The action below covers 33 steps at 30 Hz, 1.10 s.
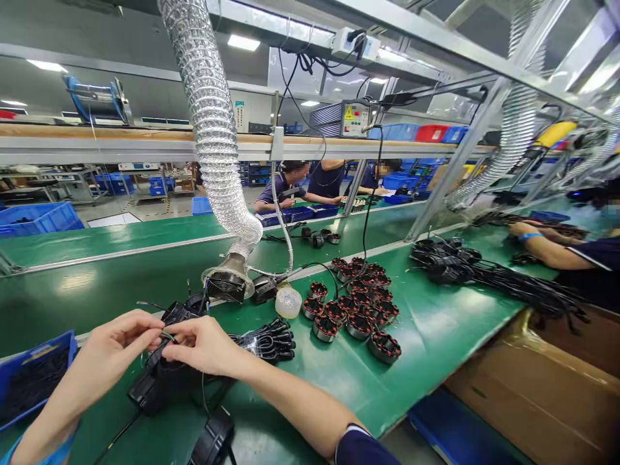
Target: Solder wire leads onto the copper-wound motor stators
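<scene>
Two bare hands at work over a green counter (436,352), seen from above. At lower left of the frame, the left hand (113,345) and the right hand (206,345) meet fingertip to fingertip, each with thumb and forefinger pinched on a thin green wire (168,336), a short length of which shows between them. Beneath and behind the hands lies a cluster of black housings (148,387), partly hidden by the fingers; a separate round black part (213,438) stands at the bottom edge, left of centre.

Just right of the right hand is a bundle of black cables (271,339), its connector ends pointing right. Above this bundle in the frame sits a roll of clear tape (289,302), beside the flared hood (208,276) of a silver flexible duct (210,116) descending from the top edge. Right of the tape, near the centre, ring-shaped metal cores (361,325) with reddish windings stand closely grouped. A blue bin (72,349) holding dark pieces occupies the left edge. At right, a heap of black cords (448,258) rests on the counter, near the forearm (552,248) of a co-worker at the right edge.
</scene>
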Motion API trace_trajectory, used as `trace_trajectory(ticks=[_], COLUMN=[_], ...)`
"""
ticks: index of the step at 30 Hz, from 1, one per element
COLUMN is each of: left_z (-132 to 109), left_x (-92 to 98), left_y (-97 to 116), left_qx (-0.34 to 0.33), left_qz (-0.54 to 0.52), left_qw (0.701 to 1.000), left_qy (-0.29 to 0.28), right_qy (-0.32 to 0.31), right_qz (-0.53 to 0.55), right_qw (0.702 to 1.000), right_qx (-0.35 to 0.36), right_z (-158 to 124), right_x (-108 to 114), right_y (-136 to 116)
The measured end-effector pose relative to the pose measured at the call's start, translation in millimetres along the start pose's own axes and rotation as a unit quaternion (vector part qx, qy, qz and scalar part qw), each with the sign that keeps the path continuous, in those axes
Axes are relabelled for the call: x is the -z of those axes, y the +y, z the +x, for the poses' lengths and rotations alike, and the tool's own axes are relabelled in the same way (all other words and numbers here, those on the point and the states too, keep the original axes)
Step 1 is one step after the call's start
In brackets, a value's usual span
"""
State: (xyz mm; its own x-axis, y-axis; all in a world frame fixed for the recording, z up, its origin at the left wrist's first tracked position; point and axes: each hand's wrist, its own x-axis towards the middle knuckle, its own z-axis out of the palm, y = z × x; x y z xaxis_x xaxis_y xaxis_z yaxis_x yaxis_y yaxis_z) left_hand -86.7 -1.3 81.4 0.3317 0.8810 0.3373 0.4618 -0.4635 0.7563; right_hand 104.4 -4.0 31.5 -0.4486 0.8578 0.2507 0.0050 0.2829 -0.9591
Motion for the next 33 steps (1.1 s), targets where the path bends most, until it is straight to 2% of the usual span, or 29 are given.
trace_trajectory(ticks=[5,11,15,18,22,25,27,29,31,33], left_z=[0.0,-1.3,-0.4,-0.4,-3.4,-6.9,-8.6,-9.6,-9.5,-8.8], left_x=[-0.1,-8.5,-9.3,-1.4,18.1,28.7,29.6,25.9,19.9,15.6], left_y=[-2.3,2.1,-5.8,-11.4,-13.6,-16.6,-20.8,-25.1,-27.2,-26.3], left_qx=[0.002,0.002,0.010,0.022,0.039,0.055,0.057,0.052,0.039,0.020], left_qz=[0.010,0.008,-0.012,-0.023,-0.009,-0.013,-0.014,-0.014,-0.013,-0.002], left_qw=[1.000,0.996,0.994,0.995,0.988,0.978,0.969,0.960,0.958,0.962], left_qy=[-0.016,-0.084,-0.106,-0.098,-0.152,-0.203,-0.242,-0.275,-0.283,-0.271], right_qy=[0.008,-0.020,0.003,0.024,0.012,-0.048,-0.140,-0.258,-0.354,-0.400], right_qz=[-0.004,0.005,-0.031,-0.088,-0.244,-0.335,-0.359,-0.366,-0.372,-0.389], right_qw=[1.000,1.000,0.999,0.995,0.968,0.937,0.916,0.883,0.841,0.805], right_qx=[-0.004,0.020,0.022,0.035,0.061,0.086,0.110,0.139,0.170,0.202], right_z=[8.8,6.6,6.9,9.8,6.8,-6.9,-20.9,-36.3,-50.9,-63.1], right_x=[-1.2,-9.2,-10.0,-9.6,-9.1,-11.0,-14.8,-21.6,-32.4,-47.5], right_y=[16.1,14.1,18.1,23.5,16.4,-4.0,-19.4,-29.2,-28.9,-18.1])
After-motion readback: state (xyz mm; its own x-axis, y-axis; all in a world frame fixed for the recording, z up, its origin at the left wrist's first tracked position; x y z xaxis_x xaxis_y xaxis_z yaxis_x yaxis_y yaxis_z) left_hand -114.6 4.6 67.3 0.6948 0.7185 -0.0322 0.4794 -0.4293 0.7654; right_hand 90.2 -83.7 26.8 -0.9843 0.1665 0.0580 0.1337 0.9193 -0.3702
